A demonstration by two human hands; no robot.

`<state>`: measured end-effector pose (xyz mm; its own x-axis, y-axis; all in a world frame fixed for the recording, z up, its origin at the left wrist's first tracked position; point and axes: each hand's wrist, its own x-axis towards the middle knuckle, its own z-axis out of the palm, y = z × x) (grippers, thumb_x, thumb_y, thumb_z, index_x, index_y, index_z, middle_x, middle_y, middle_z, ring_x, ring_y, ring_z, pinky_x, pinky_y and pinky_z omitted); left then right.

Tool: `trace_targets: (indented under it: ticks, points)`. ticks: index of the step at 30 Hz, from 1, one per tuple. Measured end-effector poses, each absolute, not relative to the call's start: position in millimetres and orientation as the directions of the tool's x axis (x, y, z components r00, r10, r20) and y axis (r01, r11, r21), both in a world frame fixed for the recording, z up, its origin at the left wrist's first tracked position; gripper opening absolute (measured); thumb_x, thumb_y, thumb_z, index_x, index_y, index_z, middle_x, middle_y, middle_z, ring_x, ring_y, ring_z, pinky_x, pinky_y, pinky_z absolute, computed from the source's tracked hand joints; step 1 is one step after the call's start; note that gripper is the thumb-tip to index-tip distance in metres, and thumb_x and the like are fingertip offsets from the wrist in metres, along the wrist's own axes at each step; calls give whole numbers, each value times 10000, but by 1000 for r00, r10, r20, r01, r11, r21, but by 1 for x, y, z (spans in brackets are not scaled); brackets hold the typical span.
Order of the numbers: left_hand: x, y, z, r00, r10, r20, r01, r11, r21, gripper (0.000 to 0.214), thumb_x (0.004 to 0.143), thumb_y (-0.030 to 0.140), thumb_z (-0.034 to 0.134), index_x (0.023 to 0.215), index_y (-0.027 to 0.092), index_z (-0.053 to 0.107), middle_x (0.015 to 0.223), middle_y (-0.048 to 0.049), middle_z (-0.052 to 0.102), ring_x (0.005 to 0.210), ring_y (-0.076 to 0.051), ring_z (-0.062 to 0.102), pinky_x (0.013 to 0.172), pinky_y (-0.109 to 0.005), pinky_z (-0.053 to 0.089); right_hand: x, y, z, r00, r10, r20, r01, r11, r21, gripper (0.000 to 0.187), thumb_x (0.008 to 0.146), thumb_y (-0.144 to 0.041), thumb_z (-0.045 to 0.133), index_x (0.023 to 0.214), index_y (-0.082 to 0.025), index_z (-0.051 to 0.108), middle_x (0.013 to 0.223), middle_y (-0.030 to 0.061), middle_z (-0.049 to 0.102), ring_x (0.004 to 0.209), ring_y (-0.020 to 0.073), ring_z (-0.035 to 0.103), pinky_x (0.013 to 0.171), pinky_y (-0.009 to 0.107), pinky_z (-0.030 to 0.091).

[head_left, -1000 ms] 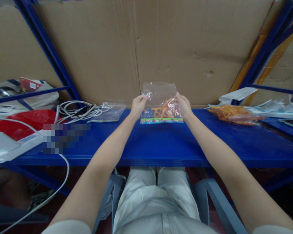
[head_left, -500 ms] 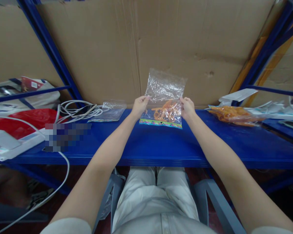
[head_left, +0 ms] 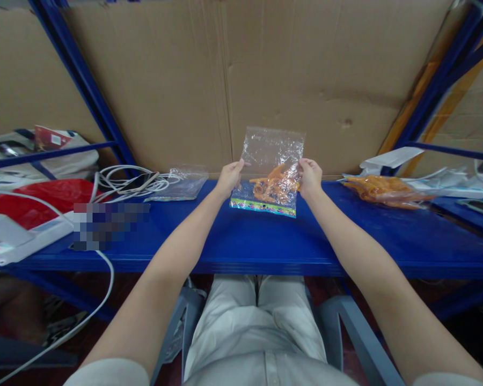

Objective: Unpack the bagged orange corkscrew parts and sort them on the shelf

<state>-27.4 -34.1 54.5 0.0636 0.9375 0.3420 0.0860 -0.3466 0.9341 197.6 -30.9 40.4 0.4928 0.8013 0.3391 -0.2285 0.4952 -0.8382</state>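
Both hands hold a clear plastic bag (head_left: 270, 147) upright above the blue table. My left hand (head_left: 230, 178) pinches its left edge between thumb and fingers. At the right edge, my right hand (head_left: 309, 176) is closed on the film in the same way. Orange plastic pieces (head_left: 272, 185) lie bunched in the lower part of the bag; their exact kind is hard to make out. A colourful printed strip (head_left: 261, 207) runs along the bottom edge.
On the blue table (head_left: 265, 241), another bag with orange pieces (head_left: 380, 188) lies at right. Flat clear bags (head_left: 183, 185) and coiled white cables (head_left: 124, 179) lie at left, near a red bag (head_left: 48, 198) and a white power strip (head_left: 28, 238). Cardboard (head_left: 306, 69) stands behind.
The bag's top edge has come down a little and its film looks flatter. The orange pieces have shifted slightly inside. Both hands keep their hold at nearly the same place.
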Motion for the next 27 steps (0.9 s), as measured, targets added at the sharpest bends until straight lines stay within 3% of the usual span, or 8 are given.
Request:
trace_targets:
  ticks: [8, 12, 15, 18, 21, 24, 27]
  points:
    - [-30, -21, 49, 20, 903, 430, 82, -430, 899, 589, 941, 679, 499, 1023, 145, 732, 374, 130, 210, 301, -53, 232, 365, -187, 259, 191, -39, 42, 436, 846, 306, -255, 443, -860, 145, 794, -266, 720, 748, -218, 591, 637, -76, 561, 532, 82, 511, 497, 195, 439]
    - [-33, -14, 46, 5, 877, 481, 127, -477, 870, 594, 938, 687, 492, 961, 154, 753, 378, 123, 209, 309, -56, 248, 382, -191, 280, 187, -41, 40, 344, 885, 314, -217, 400, -890, 148, 776, -295, 753, 747, -212, 633, 651, -68, 593, 498, 73, 494, 448, 185, 390]
    - [-35, -10, 43, -24, 853, 521, 236, -502, 832, 557, 961, 642, 487, 959, 156, 760, 393, 100, 289, 339, -82, 353, 436, -210, 369, 187, -42, 39, 354, 875, 331, -187, 413, -891, 156, 783, -316, 753, 742, -211, 645, 631, -73, 584, 452, 61, 447, 409, 180, 343]
    - [-37, -10, 41, -66, 777, 627, 443, -540, 716, 463, 996, 532, 473, 1045, 161, 745, 541, 15, 572, 546, -151, 599, 621, -263, 513, 188, -43, 41, 389, 856, 340, -183, 434, -882, 165, 783, -335, 757, 748, -211, 653, 626, -74, 588, 433, 53, 423, 404, 180, 350]
    - [-37, -14, 39, -7, 666, 746, 634, -574, 519, 479, 982, 492, 498, 1312, 172, 634, 1030, -108, 757, 1002, -230, 693, 931, -350, 521, 190, -43, 41, 411, 842, 349, -195, 456, -869, 175, 797, -374, 742, 810, -212, 679, 685, -53, 650, 447, 61, 453, 430, 199, 410]
    - [-29, -22, 34, 221, 550, 806, 693, -670, 267, 744, 934, 612, 520, 1531, 181, 411, 1515, -199, 519, 1403, -325, 471, 1150, -497, 362, 193, -41, 40, 406, 832, 378, -205, 486, -849, 277, 802, -444, 731, 965, -222, 716, 828, -14, 727, 498, 80, 518, 481, 234, 479]
    - [-13, -34, 23, 519, 430, 738, 626, -779, 14, 960, 878, 752, 487, 1624, 218, 202, 1691, -198, 201, 1564, -385, 152, 1215, -634, 140, 195, -39, 41, 409, 811, 419, -202, 528, -825, 367, 803, -466, 724, 1096, -244, 723, 962, 16, 755, 614, 120, 618, 554, 273, 537]
